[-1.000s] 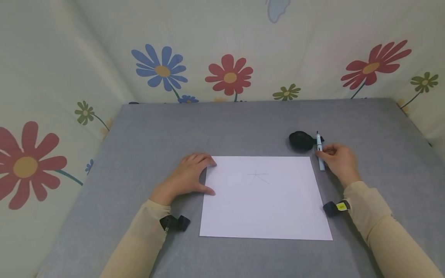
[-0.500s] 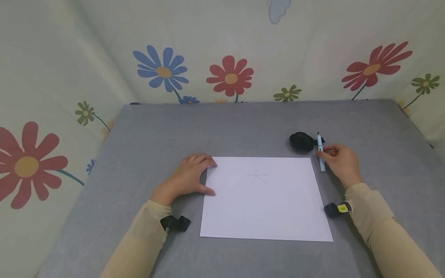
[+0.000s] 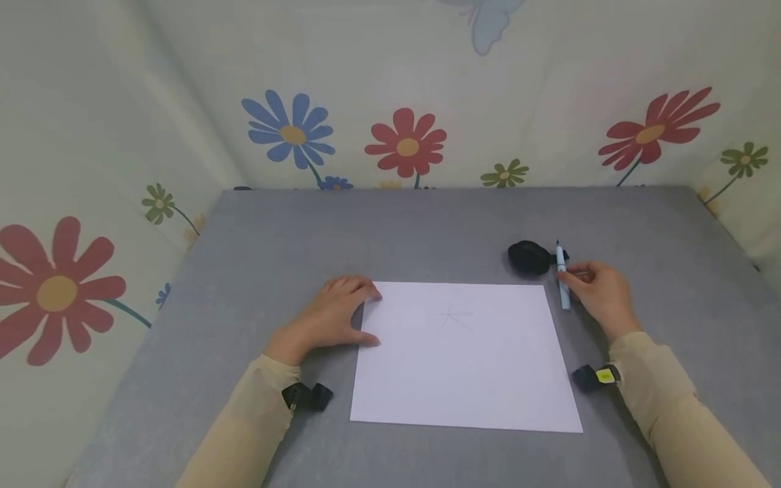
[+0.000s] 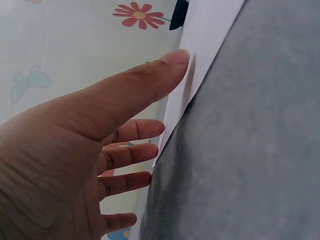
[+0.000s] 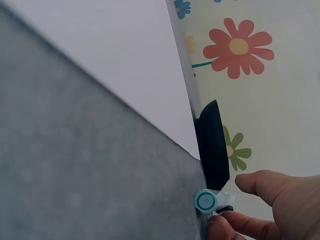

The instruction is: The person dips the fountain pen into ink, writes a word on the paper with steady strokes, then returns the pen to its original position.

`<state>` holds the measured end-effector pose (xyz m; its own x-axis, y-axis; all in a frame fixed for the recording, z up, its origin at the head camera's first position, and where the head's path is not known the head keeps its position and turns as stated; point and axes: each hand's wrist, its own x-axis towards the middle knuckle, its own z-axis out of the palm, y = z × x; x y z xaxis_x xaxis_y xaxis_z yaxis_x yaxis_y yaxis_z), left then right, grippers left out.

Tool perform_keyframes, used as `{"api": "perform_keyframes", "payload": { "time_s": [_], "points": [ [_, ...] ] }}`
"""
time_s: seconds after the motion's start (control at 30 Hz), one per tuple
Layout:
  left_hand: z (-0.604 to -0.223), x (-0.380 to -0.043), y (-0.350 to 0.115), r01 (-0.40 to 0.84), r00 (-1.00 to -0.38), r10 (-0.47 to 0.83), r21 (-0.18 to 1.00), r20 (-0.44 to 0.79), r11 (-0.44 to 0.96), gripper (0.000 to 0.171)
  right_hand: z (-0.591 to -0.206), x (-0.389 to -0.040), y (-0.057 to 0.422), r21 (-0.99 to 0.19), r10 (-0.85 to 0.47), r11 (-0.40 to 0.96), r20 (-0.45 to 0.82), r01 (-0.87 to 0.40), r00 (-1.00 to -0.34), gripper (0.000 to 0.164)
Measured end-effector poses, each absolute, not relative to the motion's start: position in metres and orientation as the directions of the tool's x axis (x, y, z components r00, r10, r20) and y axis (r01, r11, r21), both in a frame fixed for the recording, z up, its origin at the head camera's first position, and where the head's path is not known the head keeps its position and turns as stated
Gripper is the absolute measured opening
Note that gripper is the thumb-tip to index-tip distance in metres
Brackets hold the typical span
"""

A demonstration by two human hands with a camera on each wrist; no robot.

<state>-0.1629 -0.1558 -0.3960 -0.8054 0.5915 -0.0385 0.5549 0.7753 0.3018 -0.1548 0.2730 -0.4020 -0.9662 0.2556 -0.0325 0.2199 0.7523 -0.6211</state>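
A sheet of white paper point(image 3: 464, 373) lies on the grey table, with a few thin lines point(image 3: 455, 317) drawn near its upper middle. My left hand point(image 3: 332, 315) is spread at the paper's left edge, thumb and fingers apart, the thumb over the sheet. Right of the paper, my right hand point(image 3: 601, 291) pinches a light-blue marker pen point(image 3: 563, 291) between thumb and curled fingers. The pen's dark tip points away from me, and its round back end shows in the right wrist view. Beside the pen sits a black rubber air blower point(image 3: 529, 258); the pen crosses its nozzle.
The grey table point(image 3: 366, 234) reaches back to a pale curtain point(image 3: 342, 54) printed with flowers, which also hangs along the left side. A black wrist camera point(image 3: 317, 398) is strapped to the left wrist, another point(image 3: 587, 378) to the right.
The whole head view has shifted slightly downward in the frame. Both hands, the paper, the pen and the blower keep nearly the same places relative to one another.
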Motion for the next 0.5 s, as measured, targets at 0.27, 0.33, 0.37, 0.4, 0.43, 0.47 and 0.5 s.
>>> {"api": "perform_keyframes", "payload": {
  "time_s": [0.27,0.33,0.37,0.4,0.43,0.47,0.5],
  "points": [
    [-0.401,-0.163,-0.157,0.548,-0.813,0.582,0.315,-0.018,0.775,0.07,-0.406,-0.154,0.276,-0.629,0.239,0.751,-0.028,0.203,-0.971,0.046],
    [-0.401,-0.162,-0.157,0.555,-0.81,0.587,0.314,-0.007,0.77,0.07,-0.406,-0.151,0.277,-0.629,0.233,0.754,-0.017,0.191,-0.972,0.047],
    [-0.401,-0.162,-0.157,0.56,-0.808,0.59,0.313,0.0,0.767,0.07,-0.406,-0.15,0.277,-0.631,0.226,0.755,-0.01,0.181,-0.974,0.047],
    [-0.401,-0.161,-0.156,0.565,-0.806,0.592,0.312,0.009,0.764,0.071,-0.406,-0.148,0.278,-0.629,0.213,0.76,0.005,0.163,-0.977,0.047],
    [-0.401,-0.161,-0.156,0.569,-0.805,0.593,0.308,0.018,0.763,0.071,-0.405,-0.146,0.279,-0.628,0.199,0.765,0.018,0.143,-0.98,0.048],
    [-0.4,-0.16,-0.156,0.573,-0.805,0.593,0.302,0.029,0.762,0.071,-0.404,-0.144,0.28,-0.627,0.181,0.77,0.032,0.122,-0.983,0.048],
    [-0.4,-0.16,-0.155,0.579,-0.803,0.594,0.293,0.046,0.761,0.072,-0.403,-0.142,0.281,-0.626,0.16,0.774,0.049,0.094,-0.986,0.049]
  ]
}}
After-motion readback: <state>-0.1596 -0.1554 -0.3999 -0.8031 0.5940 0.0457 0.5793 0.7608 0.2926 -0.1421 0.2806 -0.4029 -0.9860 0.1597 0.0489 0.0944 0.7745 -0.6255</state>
